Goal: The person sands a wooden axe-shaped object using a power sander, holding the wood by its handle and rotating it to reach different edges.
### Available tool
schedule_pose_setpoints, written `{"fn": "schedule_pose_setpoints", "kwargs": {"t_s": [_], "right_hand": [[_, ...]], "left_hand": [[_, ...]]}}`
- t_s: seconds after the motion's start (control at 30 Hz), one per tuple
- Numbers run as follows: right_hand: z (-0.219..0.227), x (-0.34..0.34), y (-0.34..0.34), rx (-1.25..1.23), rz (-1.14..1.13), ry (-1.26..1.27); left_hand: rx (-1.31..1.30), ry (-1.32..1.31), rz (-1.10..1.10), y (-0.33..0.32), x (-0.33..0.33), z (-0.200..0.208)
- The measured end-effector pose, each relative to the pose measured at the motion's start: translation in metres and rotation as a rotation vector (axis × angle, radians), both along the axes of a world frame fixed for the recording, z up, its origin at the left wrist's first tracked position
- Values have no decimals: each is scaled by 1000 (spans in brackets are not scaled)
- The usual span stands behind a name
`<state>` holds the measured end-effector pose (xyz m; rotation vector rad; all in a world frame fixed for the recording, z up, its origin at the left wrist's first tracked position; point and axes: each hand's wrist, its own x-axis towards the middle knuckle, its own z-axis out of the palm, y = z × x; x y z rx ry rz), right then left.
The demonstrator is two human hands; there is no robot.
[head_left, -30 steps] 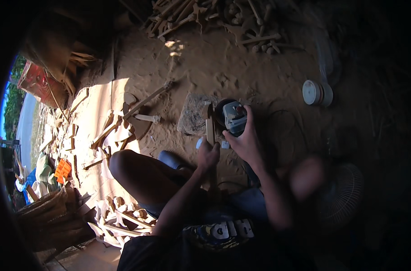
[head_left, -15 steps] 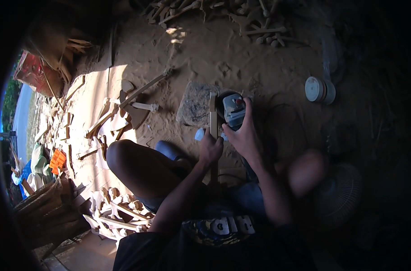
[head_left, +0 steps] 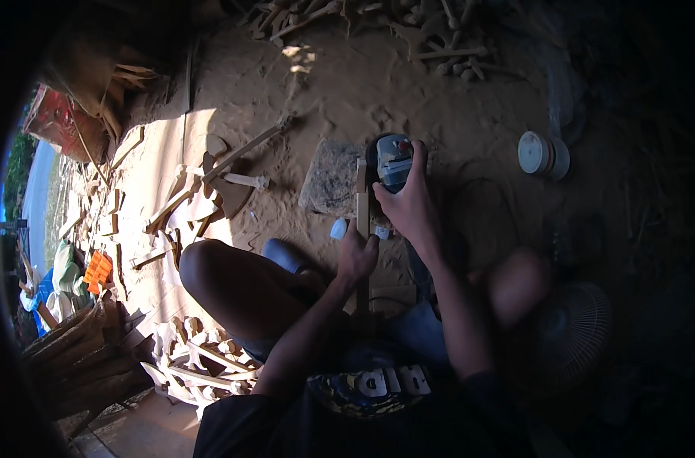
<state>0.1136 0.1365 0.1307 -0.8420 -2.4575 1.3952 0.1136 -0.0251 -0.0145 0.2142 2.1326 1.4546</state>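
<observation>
My left hand [head_left: 357, 256] is closed round a long pale squared bar [head_left: 363, 210], wood or bone by its look, which points away from me. Its far end lies at the right edge of a rough stone block [head_left: 324, 179]. Just right of that end, my right hand [head_left: 410, 198] grips a power tool, apparently an angle grinder [head_left: 395, 162], with a grey body, a red spot and a dark round disc. The disc sits close beside the bar; whether they touch I cannot tell. The lower part of the bar runs into shadow between my legs.
Pale long pieces with knobbed ends [head_left: 248, 145] lie on the sandy ground at left. A heap of similar pieces [head_left: 202, 359] is by my left knee, another [head_left: 454, 49] at the far side. A white round container [head_left: 534, 153] stands at right, near a wire-caged fan [head_left: 577, 336].
My right hand has moved the grinder slightly away from me, along the bar toward its far end. My left hand and the bar are almost where they were.
</observation>
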Motion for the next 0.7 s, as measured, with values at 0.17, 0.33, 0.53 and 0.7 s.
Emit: {"fn": "schedule_pose_setpoints", "kwargs": {"t_s": [0.17,0.33,0.53,0.7], "right_hand": [[12,12,-7,45,24,-77],[3,42,-13,170,56,-62],[1,62,-1,47,-18,-12],[24,88,40,33,-246,13]], "left_hand": [[64,-56,20,2,-2,5],[97,-18,28,4,-4,0],[21,0,31,0,-5,-8],[259,-101,61,8,-19,30]]}}
